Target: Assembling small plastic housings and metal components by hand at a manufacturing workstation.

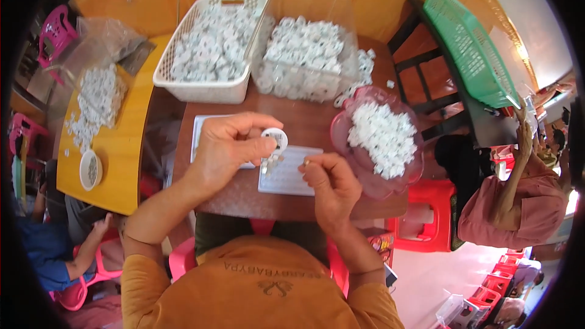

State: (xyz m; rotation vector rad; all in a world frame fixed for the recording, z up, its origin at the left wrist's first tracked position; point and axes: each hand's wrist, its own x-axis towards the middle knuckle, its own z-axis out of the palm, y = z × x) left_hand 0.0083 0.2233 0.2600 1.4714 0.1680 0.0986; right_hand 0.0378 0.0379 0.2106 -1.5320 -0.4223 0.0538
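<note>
White plastic disc (278, 137) is pinched near its edge by the left fingers (256, 120), likely leaving its face uncovered. The right fingers (328, 163) pinch a tiny yellowish piece (306, 161), too small to identify. Below both lies a pale tray (285, 184). Rightward, a scalloped pink bowl (341, 131) keeps white parts (381, 137) near; beyond, a lattice basket (201, 94) and clear bin (344, 9) contain more.

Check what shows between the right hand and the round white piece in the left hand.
In the head view, the pale tray shows beneath the gap between the right hand and round white piece; tiny bits below that piece are unclear.
</note>
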